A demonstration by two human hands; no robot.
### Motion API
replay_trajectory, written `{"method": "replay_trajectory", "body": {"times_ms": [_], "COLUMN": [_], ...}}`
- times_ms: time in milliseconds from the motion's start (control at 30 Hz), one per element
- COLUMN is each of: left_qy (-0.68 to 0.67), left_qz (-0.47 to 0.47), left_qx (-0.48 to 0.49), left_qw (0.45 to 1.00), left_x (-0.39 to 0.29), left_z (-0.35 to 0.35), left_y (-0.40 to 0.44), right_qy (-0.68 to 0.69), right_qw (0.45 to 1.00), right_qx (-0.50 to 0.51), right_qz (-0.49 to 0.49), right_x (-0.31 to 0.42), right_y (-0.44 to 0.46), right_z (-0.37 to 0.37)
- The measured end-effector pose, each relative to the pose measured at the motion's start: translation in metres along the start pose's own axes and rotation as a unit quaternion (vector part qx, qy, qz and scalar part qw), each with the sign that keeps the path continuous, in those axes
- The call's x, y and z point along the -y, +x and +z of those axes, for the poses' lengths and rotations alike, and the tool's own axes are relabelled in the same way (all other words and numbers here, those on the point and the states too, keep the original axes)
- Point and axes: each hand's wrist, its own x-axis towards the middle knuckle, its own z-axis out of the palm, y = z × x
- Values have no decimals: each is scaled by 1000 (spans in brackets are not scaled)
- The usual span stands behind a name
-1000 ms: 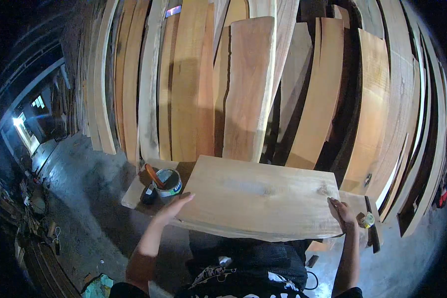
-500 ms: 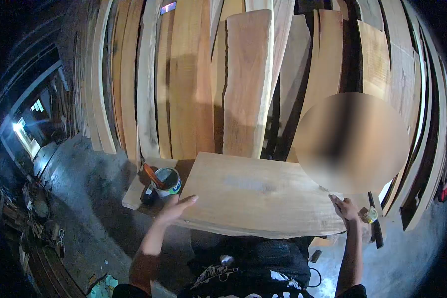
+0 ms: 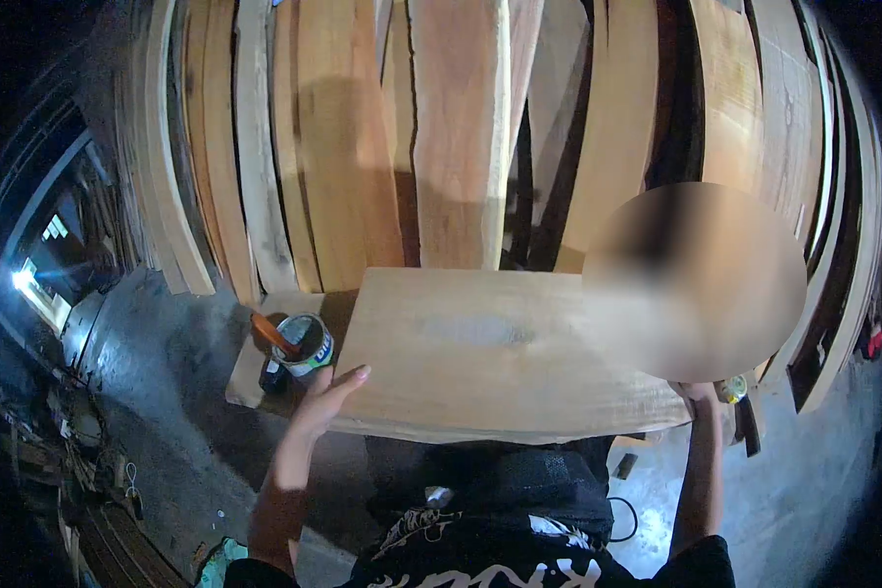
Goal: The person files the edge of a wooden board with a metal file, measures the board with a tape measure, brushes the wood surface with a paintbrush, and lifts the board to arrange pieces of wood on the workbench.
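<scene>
A wide pale wooden board [image 3: 441, 382] lies flat in front of me, with a greyish patch near its middle. My left hand [image 3: 321, 400] is at its left front edge, thumb spread over the top face and the other fingers along the side, gripping the edge. Close to those fingers stands an open can [image 3: 321, 359] with an orange-brown handle [image 3: 274, 335] sticking out. My right hand [image 3: 698, 390] is at the board's right front corner; its fingers are mostly hidden by a round blur.
Beneath the board shows a lower wooden surface [image 3: 245, 377] with a small black object [image 3: 273, 377] beside the can. A yellowish roll [image 3: 732, 389] and a dark bar [image 3: 749, 431] are at the right. Tall planks [image 3: 456, 147] lean behind. Concrete floor [image 3: 157, 392] surrounds this.
The view has shifted, so planks and board appear higher. My right hand has moved slightly outward to the board's corner, its fingers now hidden. My left hand stays at the left edge.
</scene>
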Motion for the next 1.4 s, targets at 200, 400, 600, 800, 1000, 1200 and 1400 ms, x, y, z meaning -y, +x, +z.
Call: {"method": "replay_trajectory", "body": {"times_ms": [200, 400, 600, 800, 1000, 1200, 1400], "left_qy": [-7, 29, 52, 227, 244, 308, 279], "left_qz": [3, -31, 14, 60, 200, 262, 305], "left_qx": [-35, -50, -106, -204, -266, -440, -522], "left_qw": [999, 998, 993, 951, 911, 802, 746], "left_x": [-33, -88, -110, -188, -282, -316, -269], "left_z": [12, 19, -7, -21, -56, -118, -133], "left_y": [-12, -30, -19, -13, -63, -140, -207], "right_qy": [36, -41, 68, 142, 168, 250, 197], "right_qw": [999, 997, 985, 965, 959, 944, 947], "right_qx": [-6, -57, -118, -176, -193, -90, -83], "right_qz": [-10, -22, -108, -132, -125, -197, -238], "right_x": [2, 52, 45, 52, 120, 168, 233], "right_y": [1, -19, -23, -31, -29, -8, -12], "right_z": [-21, -31, -24, -5, 66, 113, 138]}}
